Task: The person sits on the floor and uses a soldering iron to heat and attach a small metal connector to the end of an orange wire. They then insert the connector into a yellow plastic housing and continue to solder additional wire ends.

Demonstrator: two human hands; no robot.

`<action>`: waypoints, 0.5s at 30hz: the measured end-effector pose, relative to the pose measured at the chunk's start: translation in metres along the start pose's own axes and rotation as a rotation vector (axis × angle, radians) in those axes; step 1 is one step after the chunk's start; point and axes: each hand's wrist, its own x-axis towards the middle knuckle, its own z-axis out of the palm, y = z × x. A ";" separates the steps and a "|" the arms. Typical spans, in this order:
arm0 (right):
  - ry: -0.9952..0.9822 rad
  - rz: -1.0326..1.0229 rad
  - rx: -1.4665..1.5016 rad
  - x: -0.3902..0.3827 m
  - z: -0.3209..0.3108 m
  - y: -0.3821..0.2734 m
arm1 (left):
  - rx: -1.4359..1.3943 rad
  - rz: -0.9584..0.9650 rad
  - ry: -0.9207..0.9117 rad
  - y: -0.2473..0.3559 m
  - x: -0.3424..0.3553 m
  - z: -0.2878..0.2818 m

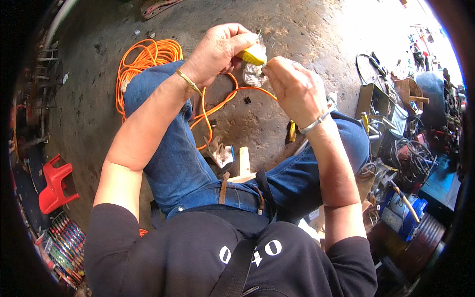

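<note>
Right of the orange coil (166, 48), a yellow piece (252, 56) is pinched between the thumb and fingers of the left hand (217, 52). Clear plastic (253, 77) is also seen right of the coil. Farther right of it, the right hand (298, 89) is held with fingertips pressed together; what is gripped there cannot be told. Nearer the body than the coil, a red stool (55, 184) is seen.

Rough grey floor (269, 126): orange cord (158, 49) in loose coil, small black piece (248, 100).
</note>
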 end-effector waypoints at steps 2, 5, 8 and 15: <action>-0.034 0.156 0.257 0.001 -0.003 0.000 | 0.044 0.114 -0.009 0.002 0.000 0.001; -0.208 0.599 0.945 0.001 -0.009 -0.001 | 0.090 0.270 -0.031 0.006 -0.004 0.003; -0.336 0.707 1.157 0.002 -0.011 0.001 | 0.217 0.329 -0.071 0.011 -0.006 0.003; -0.271 0.638 1.282 0.002 -0.003 0.003 | 0.288 0.395 -0.011 0.011 -0.009 0.003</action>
